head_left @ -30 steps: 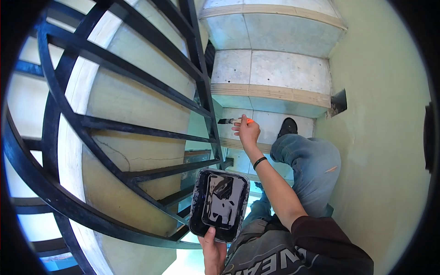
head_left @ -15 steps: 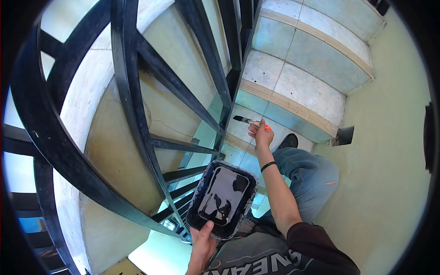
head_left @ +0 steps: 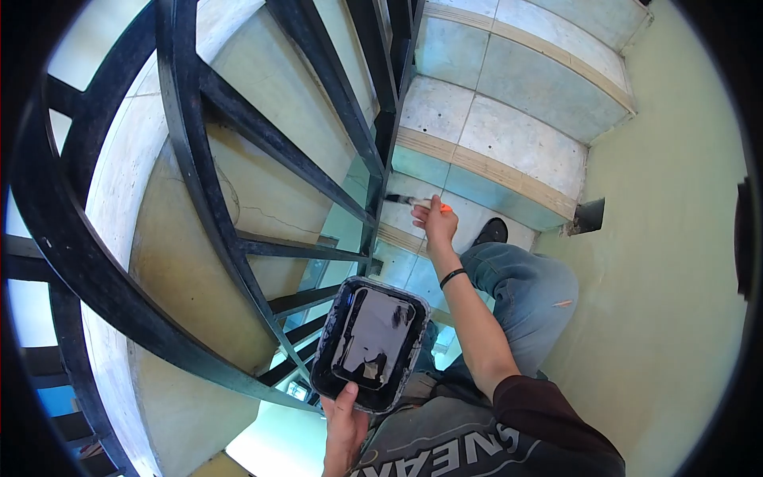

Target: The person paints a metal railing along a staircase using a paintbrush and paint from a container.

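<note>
- The shallow tray [head_left: 324,372] sits low in front of the body, beside the railing [head_left: 383,139]; the left grip [head_left: 344,421] is closed on its near short edge, thumb over the rim, the other fingers mostly hidden.
- It should be light as a shell, but the glossy dark liquid [head_left: 383,322] makes the load shift; kept level, with a palm beneath, it would likely handle best.
- Its rim looks slick where coated, so a drier stretch of the outer wall seems the safer hold (smeared edges are treacherous).
- The brush [head_left: 419,203] is above a step, its dark tip close to an upright bar; whether they touch, I cannot tell.
- The right grip [head_left: 439,226] is narrow, pinched around the brush near its orange handle end.
- The brush looks light, with a stiff handle and soft, flexible bristles; the handle is the place to take it, clear of the wet end.
- The tray is rectangular with rounded corners, probably plastic, its rim crusted with greyish smears.
- The railing is hard, straight and curved dark bars, probably metal, with a dull sheen.
- Pale, speckled tiles face the steps [head_left: 524,147], edged in grooved tan strips; the greenish wall [head_left: 660,207] looks smooth and matte.
</note>
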